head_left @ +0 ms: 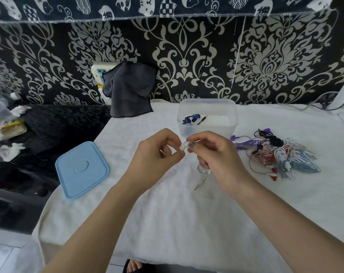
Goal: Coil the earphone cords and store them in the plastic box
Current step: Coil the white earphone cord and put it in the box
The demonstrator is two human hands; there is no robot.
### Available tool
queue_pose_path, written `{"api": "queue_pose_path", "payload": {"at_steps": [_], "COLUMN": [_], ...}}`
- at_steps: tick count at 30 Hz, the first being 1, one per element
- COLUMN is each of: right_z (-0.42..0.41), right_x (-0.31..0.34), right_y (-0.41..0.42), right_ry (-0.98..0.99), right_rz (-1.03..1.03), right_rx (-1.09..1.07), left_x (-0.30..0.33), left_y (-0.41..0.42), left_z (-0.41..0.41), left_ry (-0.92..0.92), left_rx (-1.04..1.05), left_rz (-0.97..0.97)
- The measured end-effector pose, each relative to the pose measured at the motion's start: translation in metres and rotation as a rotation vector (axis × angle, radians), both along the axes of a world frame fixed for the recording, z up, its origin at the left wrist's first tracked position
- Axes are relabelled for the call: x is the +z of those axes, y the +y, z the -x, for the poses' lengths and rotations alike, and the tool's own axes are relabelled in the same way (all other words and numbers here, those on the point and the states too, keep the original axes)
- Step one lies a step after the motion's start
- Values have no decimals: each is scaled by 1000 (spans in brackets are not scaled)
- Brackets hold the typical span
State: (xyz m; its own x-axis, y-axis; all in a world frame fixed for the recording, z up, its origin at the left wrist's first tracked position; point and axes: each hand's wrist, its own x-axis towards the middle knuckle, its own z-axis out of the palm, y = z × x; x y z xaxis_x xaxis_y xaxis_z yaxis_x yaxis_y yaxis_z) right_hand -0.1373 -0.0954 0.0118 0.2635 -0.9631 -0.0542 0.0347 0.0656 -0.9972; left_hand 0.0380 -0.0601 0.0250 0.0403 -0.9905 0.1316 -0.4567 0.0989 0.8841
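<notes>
While both hands pinch white earbuds point(183, 146) above the towel point(167, 213), the left hand point(157, 152) and right hand point(212, 154) meet fingertip to fingertip; its cord point(203, 175) dangles below. Behind sits the box point(207, 119) holding blue earphones point(190, 119). A tangled pile point(277, 154) lies right, lid point(82, 169) left at the towel's edge.

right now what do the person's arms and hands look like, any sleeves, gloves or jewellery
Both forearms are bare up to the frame edge: no sleeves, gloves, watch or bracelets in view. The left hand shows no rings. The right hand shows none either, and its thumbnail looks dark, as if polished.
</notes>
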Motion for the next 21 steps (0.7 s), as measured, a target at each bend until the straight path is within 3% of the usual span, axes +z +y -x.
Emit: {"api": "queue_pose_path", "payload": {"at_steps": [11,21], "right_z": [5,18], "right_x": [1,4], "right_y": [-4,-16], "right_ry": [-57,-132], "right_rz": [-60,-304], "right_rx": [52,277], "left_x": [3,6], "left_y": [1,3], "left_z": [-6,-8], "left_ry": [-30,-77], "left_rx": [-30,-146], "left_rz": [21,61]}}
